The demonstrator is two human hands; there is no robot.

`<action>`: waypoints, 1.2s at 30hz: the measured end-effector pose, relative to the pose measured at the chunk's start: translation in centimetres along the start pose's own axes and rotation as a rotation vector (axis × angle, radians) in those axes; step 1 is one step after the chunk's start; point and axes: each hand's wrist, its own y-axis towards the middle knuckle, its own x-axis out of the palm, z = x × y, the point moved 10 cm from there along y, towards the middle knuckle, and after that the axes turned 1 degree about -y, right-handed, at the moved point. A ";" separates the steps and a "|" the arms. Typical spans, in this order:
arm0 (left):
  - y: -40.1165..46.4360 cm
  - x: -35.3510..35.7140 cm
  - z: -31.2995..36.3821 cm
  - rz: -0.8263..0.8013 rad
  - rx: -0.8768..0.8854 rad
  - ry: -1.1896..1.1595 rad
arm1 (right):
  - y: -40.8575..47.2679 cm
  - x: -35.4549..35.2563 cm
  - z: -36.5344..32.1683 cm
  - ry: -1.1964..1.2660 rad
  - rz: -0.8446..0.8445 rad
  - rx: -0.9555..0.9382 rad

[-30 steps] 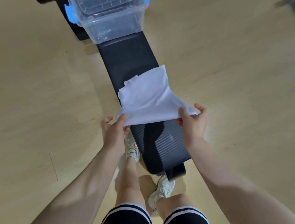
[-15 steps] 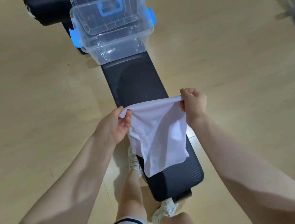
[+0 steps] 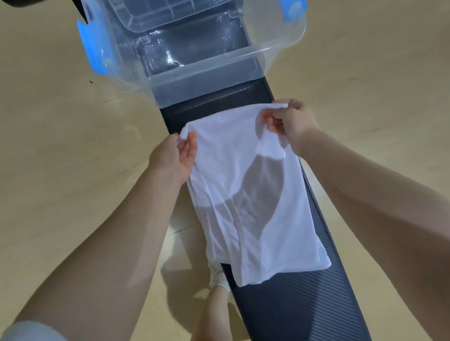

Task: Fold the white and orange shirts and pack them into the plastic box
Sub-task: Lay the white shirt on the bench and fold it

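The folded white shirt (image 3: 250, 195) hangs in the air over a black padded bench (image 3: 304, 304). My left hand (image 3: 174, 158) pinches its upper left corner and my right hand (image 3: 290, 123) pinches its upper right corner. The shirt's lower edge drapes down toward the bench. Just beyond my hands, on the far end of the bench, stands the clear plastic box (image 3: 200, 72) with blue latches; nothing lies inside it. No orange shirt is in view.
A clear lid (image 3: 168, 10) leans inside the back of the box. Light wooden floor (image 3: 42, 157) lies on both sides of the narrow bench. My legs and white shoes (image 3: 217, 276) are by the bench's left side.
Both hands lifted the shirt's near edge off the bench and carried it forward toward the box. The shirt now hangs from my hands, and the box is much closer.
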 end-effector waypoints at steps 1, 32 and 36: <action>0.7 0.3 0.5 0.003 0.026 0.050 | 0.5 0.6 -0.5 -0.026 -0.018 -0.012; -11.9 -6.1 -3.2 -0.342 0.749 1.097 | -13.2 -10.1 7.3 0.012 -0.048 0.057; -13.2 -9.0 -6.4 -0.440 0.834 1.185 | -15.3 -11.4 11.0 -0.139 0.008 0.041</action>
